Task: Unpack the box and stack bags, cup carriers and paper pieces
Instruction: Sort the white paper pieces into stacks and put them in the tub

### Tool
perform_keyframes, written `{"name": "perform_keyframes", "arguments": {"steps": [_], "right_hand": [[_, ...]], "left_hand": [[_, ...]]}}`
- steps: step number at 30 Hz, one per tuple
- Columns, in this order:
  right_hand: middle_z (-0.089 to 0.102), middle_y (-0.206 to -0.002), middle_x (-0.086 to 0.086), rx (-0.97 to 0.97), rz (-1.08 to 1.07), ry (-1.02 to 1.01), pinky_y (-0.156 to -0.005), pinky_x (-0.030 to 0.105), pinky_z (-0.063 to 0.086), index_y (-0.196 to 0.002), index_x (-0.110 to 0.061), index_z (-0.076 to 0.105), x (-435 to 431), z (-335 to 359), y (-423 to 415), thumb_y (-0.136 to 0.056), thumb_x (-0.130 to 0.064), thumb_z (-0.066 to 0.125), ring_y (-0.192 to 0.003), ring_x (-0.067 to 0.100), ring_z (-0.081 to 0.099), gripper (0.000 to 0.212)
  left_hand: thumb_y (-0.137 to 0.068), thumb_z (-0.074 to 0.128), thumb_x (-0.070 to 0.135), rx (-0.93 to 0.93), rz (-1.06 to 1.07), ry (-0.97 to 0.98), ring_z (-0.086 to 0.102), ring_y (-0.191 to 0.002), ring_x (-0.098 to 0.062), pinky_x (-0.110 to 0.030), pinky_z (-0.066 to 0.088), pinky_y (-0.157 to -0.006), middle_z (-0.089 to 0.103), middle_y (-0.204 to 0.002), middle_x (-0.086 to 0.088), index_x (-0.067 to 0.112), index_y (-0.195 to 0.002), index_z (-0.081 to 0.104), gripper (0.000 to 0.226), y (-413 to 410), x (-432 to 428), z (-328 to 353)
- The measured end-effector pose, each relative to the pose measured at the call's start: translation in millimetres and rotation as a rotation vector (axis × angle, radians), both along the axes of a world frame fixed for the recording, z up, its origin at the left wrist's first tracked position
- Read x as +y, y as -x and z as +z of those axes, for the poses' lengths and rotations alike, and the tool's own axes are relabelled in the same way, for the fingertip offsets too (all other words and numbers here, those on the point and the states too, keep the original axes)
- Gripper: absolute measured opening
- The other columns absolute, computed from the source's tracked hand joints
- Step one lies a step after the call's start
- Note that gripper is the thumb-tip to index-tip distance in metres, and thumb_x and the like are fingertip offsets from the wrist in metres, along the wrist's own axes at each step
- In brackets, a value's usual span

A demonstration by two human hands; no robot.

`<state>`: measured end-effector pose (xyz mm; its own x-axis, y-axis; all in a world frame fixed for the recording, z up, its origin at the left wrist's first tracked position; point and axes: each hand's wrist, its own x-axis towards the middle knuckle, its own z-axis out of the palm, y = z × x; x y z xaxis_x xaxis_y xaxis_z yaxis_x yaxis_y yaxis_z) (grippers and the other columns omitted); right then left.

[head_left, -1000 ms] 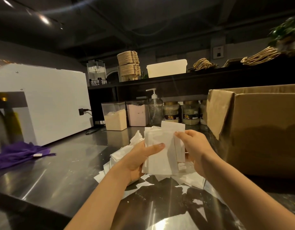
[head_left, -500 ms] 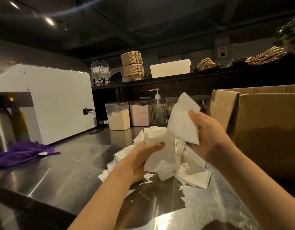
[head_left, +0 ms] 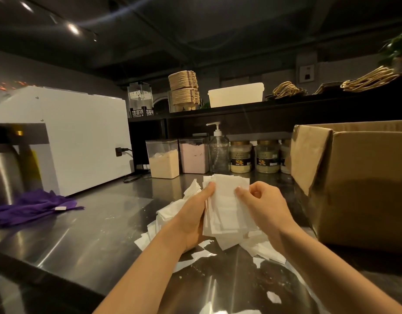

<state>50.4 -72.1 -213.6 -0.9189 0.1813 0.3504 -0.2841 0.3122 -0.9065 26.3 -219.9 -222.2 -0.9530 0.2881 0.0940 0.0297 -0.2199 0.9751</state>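
Note:
My left hand (head_left: pixel 193 214) holds an upright stack of white paper pieces (head_left: pixel 225 207) above the steel counter, thumb across its front top edge. My right hand (head_left: pixel 261 205) pinches the stack's right edge, thumb in front and fingers curled behind. More white paper pieces (head_left: pixel 254 245) lie loose in a heap on the counter under and around the hands. The open brown cardboard box (head_left: pixel 363 184) stands at the right, one flap hanging down beside my right hand. Stacked brown cup carriers (head_left: pixel 184 89) sit on the back shelf.
A white machine (head_left: pixel 77 139) and a purple cloth (head_left: pixel 32 207) take up the counter's left. Powder containers (head_left: pixel 163 159), a pump bottle (head_left: pixel 218 152) and jars (head_left: pixel 240 156) line the back wall. A white tub (head_left: pixel 236 94) and paper bags with rope handles (head_left: pixel 286 89) lie on the shelf.
My right hand lifted one paper piece up by the box flap, then brought it down onto the front of the stack in my left hand, where it now pinches the right edge.

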Motion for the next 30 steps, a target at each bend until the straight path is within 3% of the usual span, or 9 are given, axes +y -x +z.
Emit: {"name": "perform_keyframes", "arguments": {"steps": [3, 8, 12, 15, 18, 21, 23, 27, 30], "right_hand": [[0.054, -0.076, 0.0, 0.051, -0.042, -0.055, -0.055, 0.021, 0.037, -0.078, -0.011, 0.053, -1.7, -1.7, 0.0, -0.095, -0.034, 0.056, -0.066, 0.011, 0.047, 0.029], [0.058, -0.078, -0.001, 0.123, 0.009, -0.082, -0.057, 0.02, 0.042, -0.078, -0.015, 0.055, -5.2, 0.6, -2.0, -0.094, -0.037, 0.056, -0.069, 0.009, 0.055, 0.028], [0.062, -0.092, -0.002, 0.123, -0.049, -0.064, -0.072, 0.028, 0.048, -0.099, -0.017, 0.057, 6.8, 3.7, 5.0, -0.096, -0.036, 0.053, -0.081, 0.011, 0.057, 0.02], [0.059, -0.097, -0.002, 0.06, -0.134, -0.297, -0.075, 0.027, 0.045, -0.113, -0.013, 0.056, 18.0, -3.9, 15.2, -0.096, -0.031, 0.053, -0.087, 0.013, 0.055, 0.024], [0.061, -0.081, -0.001, -0.022, -0.125, -0.508, -0.068, 0.031, 0.049, -0.088, -0.013, 0.061, 19.4, -15.4, 21.0, -0.095, -0.04, 0.051, -0.073, 0.013, 0.057, 0.03], [0.036, -0.062, -0.004, -0.105, -0.098, -0.608, -0.053, 0.029, 0.033, -0.056, -0.022, 0.04, 16.0, -23.0, 21.8, -0.089, -0.055, 0.052, -0.053, 0.011, 0.037, 0.048], [0.03, -0.064, -0.004, -0.116, -0.118, -0.627, -0.053, 0.028, 0.029, -0.054, -0.026, 0.031, 15.0, -25.8, 22.0, -0.082, -0.066, 0.051, -0.053, 0.011, 0.03, 0.053], [0.04, -0.073, 0.001, -0.16, -0.168, -0.657, -0.06, 0.033, 0.036, -0.057, -0.03, 0.021, 11.8, -30.6, 21.9, -0.054, -0.093, 0.032, -0.064, 0.02, 0.039, 0.064], [0.051, -0.087, 0.002, -0.177, -0.19, -0.65, -0.064, 0.036, 0.043, -0.069, -0.027, 0.043, 9.2, -30.0, 19.5, -0.058, -0.086, 0.048, -0.075, 0.02, 0.05, 0.06]], "left_hand": [[-0.079, 0.052, 0.059, -0.003, -0.059, 0.002, 0.073, -0.093, -0.024, -0.042, 0.059, -0.079, 0.076, -0.102, -0.004, 0.028, -0.116, 0.061, 0.049, -1.5, 0.0, 1.5], [-0.083, 0.069, 0.028, 0.071, -0.036, 0.07, 0.072, -0.096, -0.024, -0.044, 0.059, -0.08, 0.075, -0.101, -0.005, 0.022, -0.119, 0.06, 0.038, -3.9, -0.9, -0.3], [-0.089, 0.065, 0.016, 0.01, 0.11, -0.134, 0.068, -0.101, -0.033, -0.049, 0.059, -0.078, 0.069, -0.113, -0.016, 0.015, -0.128, 0.054, 0.041, 3.2, -6.6, 2.9], [-0.092, 0.062, 0.015, -0.029, 0.184, -0.274, 0.069, -0.091, -0.031, -0.049, 0.059, -0.07, 0.071, -0.103, -0.013, 0.015, -0.118, 0.058, 0.027, 5.4, -11.2, 5.4], [-0.093, 0.062, 0.017, -0.061, 0.245, -0.313, 0.068, -0.09, -0.03, -0.047, 0.055, -0.07, 0.071, -0.098, -0.009, 0.02, -0.11, 0.06, 0.018, 6.8, -12.2, 6.3], [-0.093, 0.061, 0.018, -0.07, 0.285, -0.312, 0.067, -0.091, -0.03, -0.048, 0.055, -0.071, 0.071, -0.1, -0.009, 0.02, -0.115, 0.059, 0.021, 6.6, -11.3, 5.8], [-0.093, 0.062, 0.019, -0.074, 0.295, -0.303, 0.067, -0.093, -0.031, -0.047, 0.056, -0.071, 0.071, -0.104, -0.009, 0.019, -0.119, 0.059, 0.026, 6.3, -10.8, 5.9], [-0.092, 0.063, 0.019, -0.086, 0.302, -0.285, 0.067, -0.095, -0.032, -0.049, 0.056, -0.072, 0.07, -0.104, -0.01, 0.018, -0.12, 0.058, 0.029, 7.9, -10.4, 6.3], [-0.091, 0.065, 0.019, -0.091, 0.301, -0.282, 0.066, -0.1, -0.033, -0.054, 0.055, -0.082, 0.069, -0.109, -0.012, 0.017, -0.126, 0.056, 0.037, 11.9, -10.5, 5.4]]}}
